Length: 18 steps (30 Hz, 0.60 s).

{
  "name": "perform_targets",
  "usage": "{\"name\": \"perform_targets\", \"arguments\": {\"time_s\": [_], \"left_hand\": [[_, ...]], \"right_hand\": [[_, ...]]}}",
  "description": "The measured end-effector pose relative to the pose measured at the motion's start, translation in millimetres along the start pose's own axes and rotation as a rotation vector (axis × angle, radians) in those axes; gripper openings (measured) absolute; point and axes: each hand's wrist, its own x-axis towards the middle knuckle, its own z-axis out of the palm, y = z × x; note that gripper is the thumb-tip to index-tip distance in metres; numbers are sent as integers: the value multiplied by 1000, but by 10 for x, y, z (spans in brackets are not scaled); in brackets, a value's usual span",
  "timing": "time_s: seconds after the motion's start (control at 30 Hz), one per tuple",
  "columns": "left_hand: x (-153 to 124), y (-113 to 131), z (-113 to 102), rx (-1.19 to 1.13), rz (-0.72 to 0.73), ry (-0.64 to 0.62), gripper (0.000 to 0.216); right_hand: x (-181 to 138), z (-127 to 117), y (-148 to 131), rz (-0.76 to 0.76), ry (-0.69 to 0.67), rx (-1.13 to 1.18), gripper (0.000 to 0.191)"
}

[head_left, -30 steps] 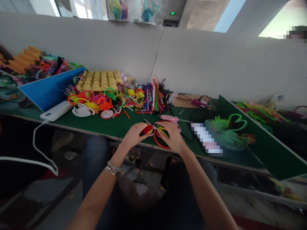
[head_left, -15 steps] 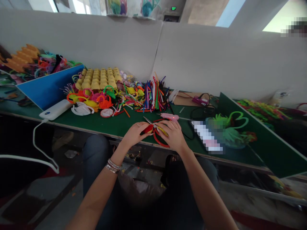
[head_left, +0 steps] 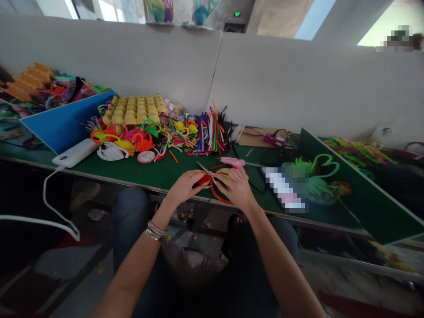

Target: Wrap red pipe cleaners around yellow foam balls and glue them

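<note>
My left hand (head_left: 185,186) is closed around a small red and yellow piece (head_left: 203,180) at the front edge of the green table. My right hand (head_left: 236,187) meets it there, its fingers pinched together by that piece. What the right fingertips hold is hidden; a bit of yellow (head_left: 228,176) shows under them. Scissors (head_left: 202,167) lie beneath my hands, metal blades pointing up-left and red handle loops curving under my right hand. Just beyond lies a pink glue gun (head_left: 233,161), its nozzle toward the left.
Behind are a pile of pipe-cleaner shapes (head_left: 126,143), a yellow egg tray (head_left: 135,110) and bundled pipe cleaners (head_left: 213,132). A white power strip (head_left: 74,153) and blue board (head_left: 68,119) stand left; a phone (head_left: 284,189), green pipe-cleaner flowers (head_left: 319,185) and green board (head_left: 357,194) right.
My right fingers have drawn in toward the red and yellow piece and cover more of the yellow bit. The whole view has shifted slightly.
</note>
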Motion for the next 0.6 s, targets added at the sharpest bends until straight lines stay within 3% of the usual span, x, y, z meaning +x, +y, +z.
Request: {"name": "perform_targets", "arguments": {"time_s": [0.2,0.4,0.6], "left_hand": [[10,15,-16,-9,-9,-17,30],[11,37,-25,-70,-66,-26,35],[21,22,15,-71,-226,108,37]], "right_hand": [[1,22,3,6,34,49,21],[2,73,4,116,90,237,22],[8,122,-45,209,76,385,23]]}}
